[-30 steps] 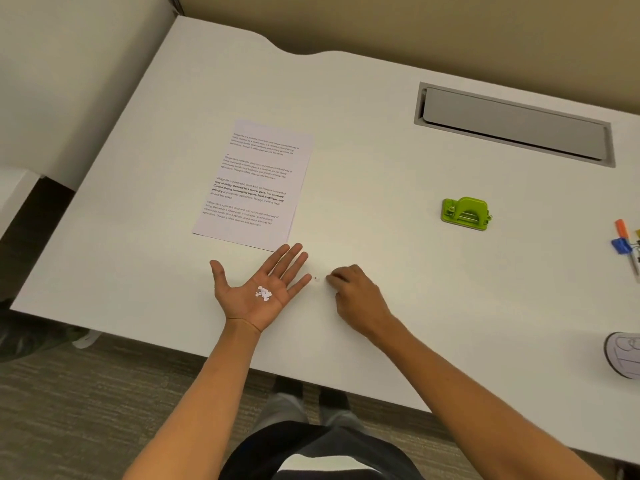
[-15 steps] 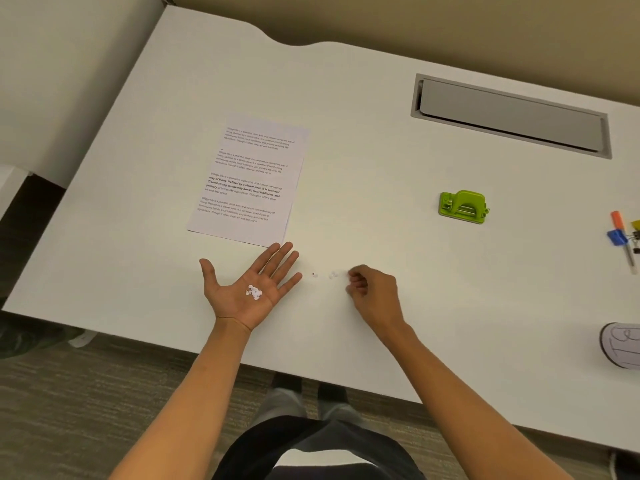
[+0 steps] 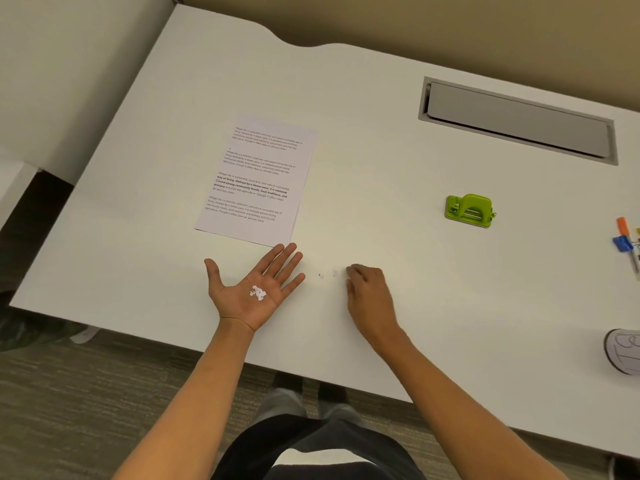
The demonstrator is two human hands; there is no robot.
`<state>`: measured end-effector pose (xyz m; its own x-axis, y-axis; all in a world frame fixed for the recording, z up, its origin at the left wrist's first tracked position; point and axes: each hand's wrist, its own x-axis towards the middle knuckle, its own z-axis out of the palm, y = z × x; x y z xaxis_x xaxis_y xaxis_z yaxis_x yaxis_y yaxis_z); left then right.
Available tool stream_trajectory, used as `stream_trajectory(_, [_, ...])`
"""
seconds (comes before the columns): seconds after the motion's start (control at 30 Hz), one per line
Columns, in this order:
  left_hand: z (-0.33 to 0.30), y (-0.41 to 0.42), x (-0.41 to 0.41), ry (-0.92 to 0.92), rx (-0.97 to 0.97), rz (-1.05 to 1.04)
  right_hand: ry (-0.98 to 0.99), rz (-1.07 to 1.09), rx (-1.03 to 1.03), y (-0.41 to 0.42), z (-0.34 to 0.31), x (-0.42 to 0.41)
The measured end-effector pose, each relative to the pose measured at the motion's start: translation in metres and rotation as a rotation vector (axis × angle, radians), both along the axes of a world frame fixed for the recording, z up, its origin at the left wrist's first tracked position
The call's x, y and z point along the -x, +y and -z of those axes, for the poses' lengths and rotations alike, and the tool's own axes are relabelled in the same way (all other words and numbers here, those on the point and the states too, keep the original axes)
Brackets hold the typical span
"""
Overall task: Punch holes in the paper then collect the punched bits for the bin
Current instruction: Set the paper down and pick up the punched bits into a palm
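My left hand [image 3: 252, 289] lies palm up on the white desk [image 3: 450, 306], fingers spread, with a small heap of white punched bits [image 3: 258, 293] resting in the palm. A few loose bits [image 3: 334, 273] lie on the desk between my hands. My right hand [image 3: 369, 292] is palm down just right of them, fingers curled, tips touching the desk; whether a bit is under them is hidden. The printed paper [image 3: 258, 178] lies flat just beyond my left fingers. The green hole punch [image 3: 469, 210] stands further right.
A grey cable flap [image 3: 516, 123] is set into the desk at the back right. Markers [image 3: 625, 240] and a white round object [image 3: 623, 351] sit at the right edge. The desk's front edge runs just behind my wrists, with carpet below.
My right hand has drawn a little to the right, away from my left fingertips, uncovering loose bits on the desk. My left hand has stayed palm up with its heap.
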<state>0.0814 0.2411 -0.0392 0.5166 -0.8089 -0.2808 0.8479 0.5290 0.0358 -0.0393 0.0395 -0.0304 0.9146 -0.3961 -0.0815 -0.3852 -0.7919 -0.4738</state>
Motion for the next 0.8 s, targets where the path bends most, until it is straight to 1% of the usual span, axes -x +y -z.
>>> stream_trajectory(0.17, [0.0, -0.002, 0.0, -0.001, 0.012, 0.014, 0.118, -0.216, 0.159, 0.024, -0.003, -0.028])
stream_trajectory(0.3, [0.0, -0.006, -0.001, -0.005, 0.018, 0.026, 0.152, -0.299, 0.275, 0.024, -0.011, -0.032])
stream_trajectory(0.43, [0.002, -0.011, 0.001, -0.002, 0.025, 0.037, 0.166, -0.336, 0.354, 0.024, -0.015, -0.037])
stream_trajectory(0.57, [0.001, -0.015, 0.001, -0.009, 0.026, 0.051, 0.192, -0.379, 0.364, 0.021, -0.009, -0.037])
stream_trajectory(0.63, [0.0, -0.015, 0.0, -0.012, 0.026, 0.051, 0.177, -0.336, 0.29, 0.018, -0.003, -0.04])
stream_trajectory(0.67, [0.0, -0.016, 0.0, -0.013, 0.023, 0.05, 0.171, -0.275, 0.198, 0.016, -0.003, -0.042])
stream_trajectory(0.73, [0.0, -0.017, -0.002, -0.014, 0.015, 0.048, 0.119, -0.037, -0.054, 0.011, -0.008, -0.045])
stream_trajectory(0.8, [-0.001, -0.02, -0.005, -0.017, 0.014, 0.054, 0.005, 0.298, -0.348, 0.005, -0.018, -0.045])
